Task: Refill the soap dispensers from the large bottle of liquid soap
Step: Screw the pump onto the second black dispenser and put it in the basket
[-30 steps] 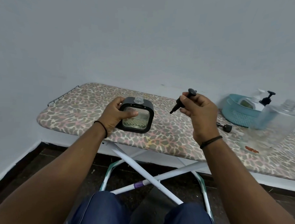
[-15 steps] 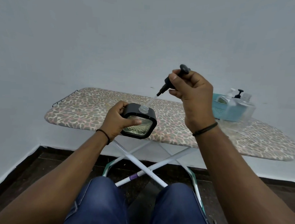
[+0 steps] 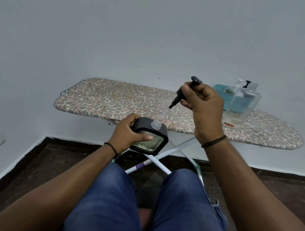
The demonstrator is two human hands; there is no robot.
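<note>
While the person sits facing an ironing board (image 3: 114, 99), the left hand (image 3: 128, 133) grips a square black-framed soap dispenser (image 3: 150, 138), fingers and thumb wrapped round its body, holding it off the board above the knees and tilted so that the clear threaded neck (image 3: 156, 124) faces up and toward the other hand. Right hand (image 3: 203, 107): closed round the black pump head (image 3: 186, 94), nozzle end uppermost, the clear dip tube (image 3: 163, 114) slanting down with its tip just beside the open neck; whether the tip is inside the neck cannot be told. Judged purpose of this hold: to keep the pump clear of the opening so that soap can go in, or to guide the tube back down it. Large clear bottle (image 3: 245, 100): upright at the far right of the board, well apart from both hands, untouched. Teal basket (image 3: 219, 91): just behind the bottle, holding further pump dispensers (image 3: 237, 86), kept together presumably for their turn at filling.
</note>
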